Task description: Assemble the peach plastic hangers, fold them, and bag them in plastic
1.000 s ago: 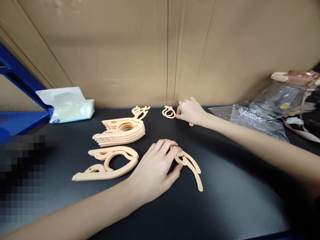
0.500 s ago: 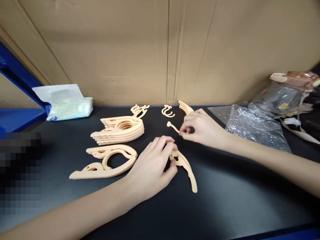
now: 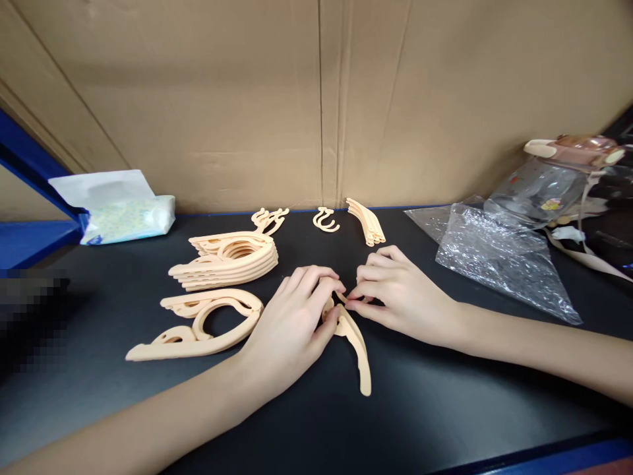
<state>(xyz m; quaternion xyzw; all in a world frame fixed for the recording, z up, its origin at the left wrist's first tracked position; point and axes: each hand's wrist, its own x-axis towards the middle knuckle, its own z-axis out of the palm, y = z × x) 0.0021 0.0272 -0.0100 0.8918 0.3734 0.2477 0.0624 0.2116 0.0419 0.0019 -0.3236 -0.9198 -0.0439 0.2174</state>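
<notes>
My left hand (image 3: 291, 323) pinches the top end of a peach plastic hanger arm (image 3: 357, 349) that lies on the black table (image 3: 445, 389). My right hand (image 3: 398, 293) meets it from the right, fingertips closed on a small peach hook piece mostly hidden between the fingers, pressed against the arm's top end. A folded peach hanger (image 3: 198, 326) lies to the left of my left hand. Behind it sits a stack of folded hangers (image 3: 225, 260).
Loose hooks (image 3: 325, 221) and a small pile of hanger arms (image 3: 366, 222) lie near the cardboard back wall (image 3: 316, 99). A clear plastic bag (image 3: 499, 260) and a clear bottle (image 3: 548, 185) are at the right. A tissue pack (image 3: 119, 208) sits far left by a blue shelf frame (image 3: 30, 237).
My right hand came back from the far hooks carrying a small hook piece and brought it to the hanger arm held by my left hand. The arm's lower end swung slightly left.
</notes>
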